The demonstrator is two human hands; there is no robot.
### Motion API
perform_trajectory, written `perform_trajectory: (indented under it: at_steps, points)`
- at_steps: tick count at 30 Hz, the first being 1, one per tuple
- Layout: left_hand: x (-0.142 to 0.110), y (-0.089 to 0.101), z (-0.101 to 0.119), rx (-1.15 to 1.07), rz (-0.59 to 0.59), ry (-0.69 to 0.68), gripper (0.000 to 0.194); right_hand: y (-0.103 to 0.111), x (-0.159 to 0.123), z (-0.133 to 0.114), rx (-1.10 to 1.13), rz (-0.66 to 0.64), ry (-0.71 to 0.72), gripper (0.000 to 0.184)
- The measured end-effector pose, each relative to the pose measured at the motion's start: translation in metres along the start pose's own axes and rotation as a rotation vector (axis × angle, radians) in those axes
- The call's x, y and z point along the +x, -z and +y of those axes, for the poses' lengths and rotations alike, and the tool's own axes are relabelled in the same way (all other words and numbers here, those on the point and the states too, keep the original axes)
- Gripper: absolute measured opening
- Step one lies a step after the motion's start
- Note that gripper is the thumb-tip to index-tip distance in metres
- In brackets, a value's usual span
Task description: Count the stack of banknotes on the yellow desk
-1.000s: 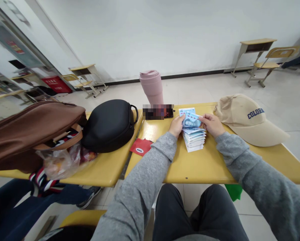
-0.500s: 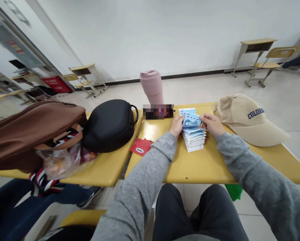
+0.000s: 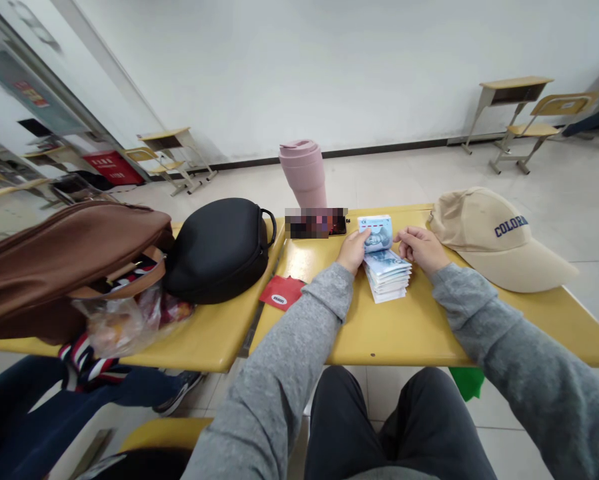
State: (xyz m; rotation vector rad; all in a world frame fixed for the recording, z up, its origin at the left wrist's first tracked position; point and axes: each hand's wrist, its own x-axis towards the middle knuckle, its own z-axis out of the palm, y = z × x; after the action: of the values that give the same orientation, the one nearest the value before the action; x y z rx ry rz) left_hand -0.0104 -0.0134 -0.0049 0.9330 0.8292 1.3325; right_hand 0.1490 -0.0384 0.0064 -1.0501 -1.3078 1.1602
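Note:
A stack of pale blue banknotes [image 3: 387, 273] lies on the yellow desk [image 3: 404, 327] in front of me. My left hand [image 3: 352, 250] pinches the far end of the stack, where the upper notes [image 3: 377, 233] are bent up and back. My right hand [image 3: 419, 248] rests just right of the stack with its fingers curled, its fingertips close to the folded notes; whether it grips a note is unclear.
A beige cap [image 3: 494, 233] lies to the right, a pink tumbler [image 3: 304, 173] and a phone [image 3: 315, 223] behind the notes. A red packet [image 3: 282, 293] sits at the desk's left edge. On the neighbouring desk: a black case [image 3: 218, 248], a brown bag [image 3: 64, 267], a plastic bag [image 3: 124, 320].
The note held between both hands has been flipped up and back against the bent notes. My right hand has drawn slightly away from the stack.

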Motion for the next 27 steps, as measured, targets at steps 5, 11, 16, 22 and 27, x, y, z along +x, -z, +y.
perform_trajectory:
  at_steps: [5,11,16,22,27]
  points:
    - [-0.0003,-0.0006,0.0000,-0.018,-0.039,0.010,0.025,0.0033,0.0025,0.0048,-0.071,0.061,-0.025,0.030]
    - [-0.0025,-0.0008,0.0023,0.031,-0.054,0.028,0.026,0.0040,0.0051,0.0087,-0.080,0.101,-0.057,0.033]
    - [-0.0047,-0.0024,0.0050,0.033,-0.082,0.027,0.027,0.0021,0.0048,0.0072,-0.032,0.066,-0.050,0.033]
    - [-0.0045,-0.0021,0.0051,0.059,-0.088,0.021,0.030,0.0020,0.0042,0.0066,-0.011,0.042,-0.033,0.033]
    - [-0.0033,-0.0020,0.0045,0.048,-0.074,0.020,0.028,0.0025,0.0039,0.0062,-0.019,0.047,-0.030,0.031]
